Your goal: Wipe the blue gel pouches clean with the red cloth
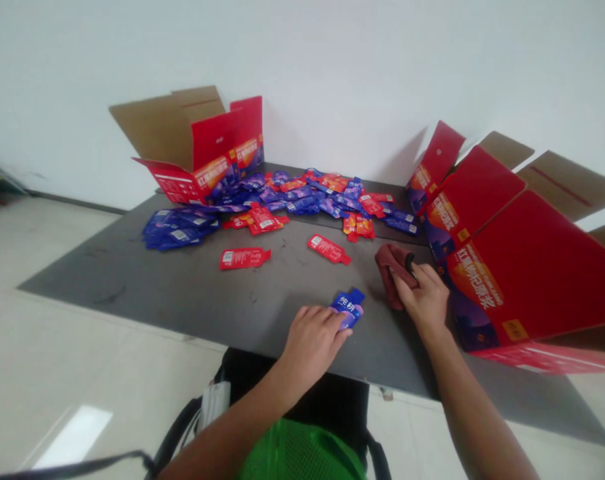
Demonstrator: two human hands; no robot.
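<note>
My left hand [313, 340] rests near the front edge of the dark mat [182, 293], fingers pinched on a blue sachet [349, 306] that lies flat under the fingertips. My right hand [423, 293] is closed on a dark red cloth [391, 267] bunched on the mat just right of the sachet. Two single red sachets lie further out: one red sachet [243, 257] to the left, another red sachet [329, 249] ahead of my hands.
A heap of blue and red sachets [302, 197] spreads across the far side of the mat. An open red carton [207, 157] lies on its side at the back left. Large open red cartons [512, 267] crowd the right edge. Pale floor tiles surround the mat.
</note>
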